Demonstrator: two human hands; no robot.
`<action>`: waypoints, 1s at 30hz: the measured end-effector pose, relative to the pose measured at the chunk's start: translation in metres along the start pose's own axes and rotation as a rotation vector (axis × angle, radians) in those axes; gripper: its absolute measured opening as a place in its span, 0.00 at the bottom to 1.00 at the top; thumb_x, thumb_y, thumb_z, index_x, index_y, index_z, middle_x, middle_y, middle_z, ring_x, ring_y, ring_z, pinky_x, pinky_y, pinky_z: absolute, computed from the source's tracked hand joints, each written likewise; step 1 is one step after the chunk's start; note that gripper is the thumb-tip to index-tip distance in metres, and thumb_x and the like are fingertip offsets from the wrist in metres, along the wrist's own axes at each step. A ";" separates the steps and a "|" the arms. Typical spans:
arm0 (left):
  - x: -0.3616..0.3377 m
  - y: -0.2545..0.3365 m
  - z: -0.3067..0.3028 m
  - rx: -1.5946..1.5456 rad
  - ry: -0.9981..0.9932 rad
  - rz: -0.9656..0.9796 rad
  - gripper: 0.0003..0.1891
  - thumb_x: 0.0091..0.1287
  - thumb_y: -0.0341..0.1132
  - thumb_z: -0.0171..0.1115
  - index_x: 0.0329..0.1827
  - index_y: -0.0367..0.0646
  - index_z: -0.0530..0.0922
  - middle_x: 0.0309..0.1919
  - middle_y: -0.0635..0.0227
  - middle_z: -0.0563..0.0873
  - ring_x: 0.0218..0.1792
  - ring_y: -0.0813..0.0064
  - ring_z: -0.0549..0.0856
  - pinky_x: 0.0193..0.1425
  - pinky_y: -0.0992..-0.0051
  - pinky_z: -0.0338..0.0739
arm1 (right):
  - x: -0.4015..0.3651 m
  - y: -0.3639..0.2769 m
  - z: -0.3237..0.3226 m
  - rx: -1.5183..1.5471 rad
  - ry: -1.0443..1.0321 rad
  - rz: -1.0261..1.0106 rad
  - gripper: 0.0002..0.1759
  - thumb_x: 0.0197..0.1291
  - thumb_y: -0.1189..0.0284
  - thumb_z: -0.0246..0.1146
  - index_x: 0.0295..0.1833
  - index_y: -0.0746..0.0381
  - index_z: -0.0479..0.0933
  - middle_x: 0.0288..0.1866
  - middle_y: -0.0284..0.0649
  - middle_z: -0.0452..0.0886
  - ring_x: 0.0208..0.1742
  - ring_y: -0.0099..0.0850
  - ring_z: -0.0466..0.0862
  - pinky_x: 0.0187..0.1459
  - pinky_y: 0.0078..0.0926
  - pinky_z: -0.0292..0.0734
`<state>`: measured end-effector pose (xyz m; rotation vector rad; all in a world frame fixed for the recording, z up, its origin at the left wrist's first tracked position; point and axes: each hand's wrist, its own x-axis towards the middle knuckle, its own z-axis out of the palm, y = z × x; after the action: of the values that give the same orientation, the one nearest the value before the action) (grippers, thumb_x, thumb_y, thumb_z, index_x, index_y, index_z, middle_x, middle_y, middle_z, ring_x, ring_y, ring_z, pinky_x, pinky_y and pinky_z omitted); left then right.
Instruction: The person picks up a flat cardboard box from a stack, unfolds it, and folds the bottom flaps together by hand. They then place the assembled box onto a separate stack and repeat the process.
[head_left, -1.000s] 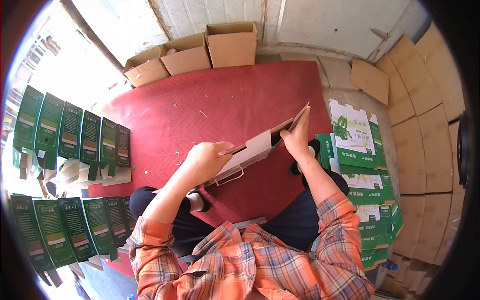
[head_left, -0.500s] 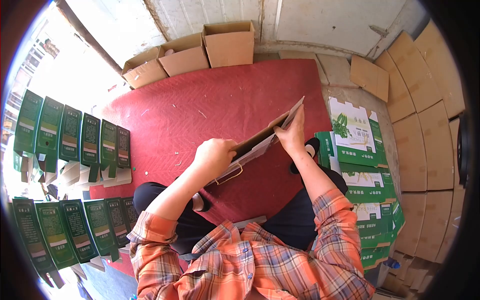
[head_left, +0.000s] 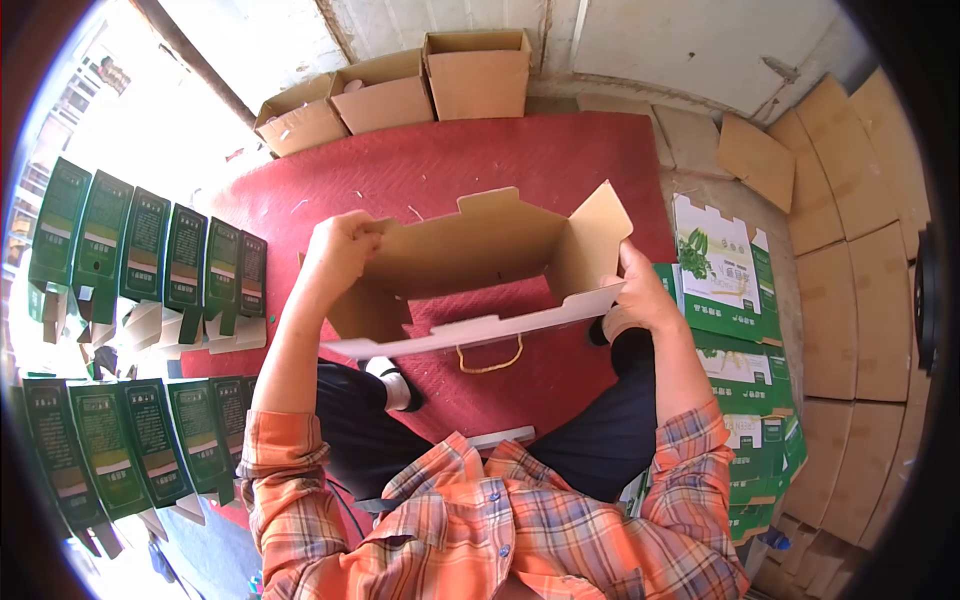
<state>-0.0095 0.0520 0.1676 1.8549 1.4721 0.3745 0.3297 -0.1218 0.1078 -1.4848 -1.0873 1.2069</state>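
Observation:
Between my two hands a cardboard gift box (head_left: 470,240) stands opened out into a rectangular sleeve, brown inside, with the red mat showing through its bottom. My left hand (head_left: 343,250) is closed on its far left edge. At the right side, my right hand (head_left: 643,292) grips the corner, thumb up against the right side flap. The near wall has a pale outer face and notched top edge, and a yellow cord handle (head_left: 490,368) hangs from it.
Red mat (head_left: 330,190) covers the floor. Rows of green boxes (head_left: 145,245) stand at left. Flat green-and-white cartons (head_left: 725,290) are stacked at right, beside piled brown cardboard (head_left: 830,310). Open brown boxes (head_left: 478,85) line the back wall.
The box was flattened and slanted between my hands; now it is spread open and level. My left hand has moved left and up, my right hand right and down.

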 end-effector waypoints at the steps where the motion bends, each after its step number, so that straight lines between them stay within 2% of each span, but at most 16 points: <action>1: -0.001 -0.002 0.001 0.004 -0.001 -0.007 0.07 0.62 0.28 0.63 0.40 0.36 0.83 0.24 0.63 0.84 0.23 0.77 0.81 0.33 0.73 0.78 | -0.001 -0.001 -0.002 0.014 -0.026 -0.006 0.28 0.55 0.84 0.55 0.65 0.67 0.67 0.55 0.38 0.78 0.55 0.25 0.78 0.57 0.25 0.73; 3: 0.003 -0.006 0.005 -0.019 0.123 0.056 0.05 0.62 0.28 0.62 0.37 0.37 0.83 0.23 0.64 0.83 0.26 0.78 0.83 0.35 0.76 0.78 | 0.010 0.020 -0.001 -0.024 -0.067 0.021 0.28 0.55 0.83 0.55 0.64 0.68 0.68 0.56 0.38 0.78 0.55 0.26 0.78 0.57 0.26 0.73; 4: 0.013 -0.026 0.012 0.058 0.101 0.072 0.08 0.64 0.28 0.62 0.45 0.39 0.83 0.29 0.65 0.85 0.33 0.76 0.85 0.38 0.76 0.79 | 0.017 0.038 -0.001 -0.067 -0.105 0.050 0.27 0.55 0.82 0.55 0.64 0.69 0.68 0.56 0.38 0.78 0.55 0.26 0.78 0.57 0.26 0.72; 5: 0.012 -0.029 0.016 0.057 0.102 0.072 0.08 0.64 0.28 0.62 0.45 0.39 0.83 0.29 0.65 0.85 0.33 0.76 0.85 0.38 0.76 0.79 | 0.026 0.064 -0.004 -0.286 -0.126 0.079 0.27 0.55 0.81 0.56 0.63 0.69 0.68 0.56 0.37 0.78 0.56 0.28 0.78 0.59 0.27 0.71; 7: 0.005 -0.033 0.020 -0.284 -0.027 -0.013 0.18 0.66 0.31 0.62 0.60 0.44 0.78 0.46 0.63 0.86 0.44 0.71 0.85 0.42 0.71 0.81 | 0.025 0.062 0.000 -0.019 -0.025 0.050 0.28 0.55 0.81 0.57 0.64 0.67 0.68 0.56 0.41 0.80 0.57 0.29 0.77 0.60 0.26 0.70; 8: 0.001 -0.037 0.015 -0.330 -0.083 0.010 0.29 0.68 0.35 0.62 0.72 0.49 0.68 0.60 0.61 0.79 0.52 0.68 0.83 0.47 0.68 0.81 | 0.025 0.061 -0.001 -0.020 -0.024 0.050 0.28 0.55 0.81 0.57 0.64 0.67 0.68 0.56 0.41 0.80 0.57 0.29 0.77 0.60 0.26 0.70; 12: -0.033 -0.053 -0.009 -0.542 -0.045 0.024 0.38 0.63 0.46 0.69 0.75 0.50 0.63 0.66 0.58 0.75 0.61 0.64 0.78 0.60 0.65 0.76 | 0.022 0.057 0.001 -0.079 -0.036 0.067 0.27 0.56 0.80 0.56 0.65 0.66 0.68 0.57 0.41 0.80 0.59 0.29 0.76 0.61 0.26 0.68; 14: -0.045 -0.077 -0.014 -0.544 -0.279 0.393 0.49 0.54 0.56 0.75 0.77 0.50 0.61 0.69 0.58 0.72 0.69 0.63 0.72 0.73 0.59 0.63 | 0.023 0.059 0.001 -0.085 -0.021 0.047 0.27 0.57 0.81 0.55 0.65 0.66 0.68 0.57 0.41 0.80 0.59 0.29 0.76 0.62 0.26 0.68; 15: -0.053 -0.077 -0.016 -0.542 -0.280 0.395 0.49 0.54 0.56 0.75 0.77 0.50 0.61 0.69 0.58 0.72 0.69 0.63 0.72 0.73 0.59 0.63 | 0.024 0.060 0.000 -0.126 -0.014 0.061 0.28 0.55 0.81 0.55 0.65 0.66 0.68 0.56 0.39 0.79 0.57 0.27 0.76 0.60 0.26 0.69; 17: -0.067 -0.077 -0.020 -0.180 -0.406 0.413 0.57 0.43 0.62 0.78 0.77 0.51 0.60 0.70 0.60 0.72 0.73 0.63 0.66 0.78 0.56 0.52 | 0.024 0.063 -0.001 -0.169 -0.007 0.076 0.28 0.54 0.81 0.55 0.64 0.67 0.68 0.55 0.36 0.78 0.56 0.26 0.76 0.58 0.25 0.70; 18: -0.070 -0.074 -0.018 0.052 -0.361 0.397 0.52 0.46 0.54 0.79 0.75 0.50 0.63 0.66 0.60 0.77 0.70 0.62 0.71 0.77 0.57 0.53 | 0.023 0.065 -0.001 -0.132 -0.015 0.089 0.27 0.57 0.81 0.54 0.65 0.65 0.68 0.56 0.38 0.79 0.57 0.27 0.76 0.59 0.26 0.70; 19: -0.068 -0.079 -0.011 0.050 -0.359 0.397 0.52 0.46 0.54 0.79 0.75 0.50 0.63 0.66 0.60 0.77 0.70 0.62 0.71 0.77 0.57 0.53 | 0.023 0.066 -0.001 -0.094 -0.023 0.103 0.26 0.60 0.81 0.53 0.66 0.64 0.68 0.56 0.39 0.79 0.58 0.29 0.76 0.61 0.27 0.69; 22: -0.062 -0.076 0.015 0.105 0.045 0.245 0.36 0.55 0.36 0.73 0.69 0.48 0.71 0.57 0.58 0.80 0.61 0.57 0.77 0.76 0.52 0.54 | 0.028 0.074 -0.003 -0.136 -0.051 0.131 0.22 0.64 0.80 0.53 0.65 0.63 0.69 0.54 0.38 0.79 0.57 0.28 0.77 0.58 0.26 0.70; 26: -0.057 -0.081 0.051 0.309 0.351 0.324 0.26 0.57 0.35 0.70 0.62 0.51 0.78 0.54 0.61 0.80 0.63 0.59 0.75 0.76 0.49 0.52 | 0.026 0.059 0.005 0.080 0.039 0.243 0.19 0.68 0.78 0.54 0.64 0.63 0.70 0.52 0.37 0.79 0.53 0.29 0.78 0.54 0.27 0.73; 28: -0.052 -0.085 0.052 0.354 0.324 0.329 0.25 0.57 0.35 0.70 0.61 0.51 0.79 0.53 0.63 0.80 0.63 0.60 0.74 0.76 0.48 0.51 | 0.035 0.078 0.005 -0.032 0.113 -0.120 0.20 0.67 0.72 0.59 0.63 0.63 0.71 0.52 0.40 0.81 0.50 0.34 0.82 0.52 0.31 0.76; 30: -0.053 -0.086 0.055 0.390 0.294 0.327 0.22 0.56 0.36 0.70 0.57 0.54 0.82 0.50 0.66 0.81 0.64 0.60 0.73 0.76 0.46 0.50 | 0.035 0.073 0.012 -0.214 0.157 -0.075 0.21 0.66 0.69 0.61 0.63 0.63 0.71 0.53 0.43 0.81 0.51 0.37 0.82 0.53 0.32 0.76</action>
<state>-0.0534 -0.0098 0.0809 2.4520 1.5107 0.5672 0.3290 -0.1008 0.0286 -1.6555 -1.1823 0.9277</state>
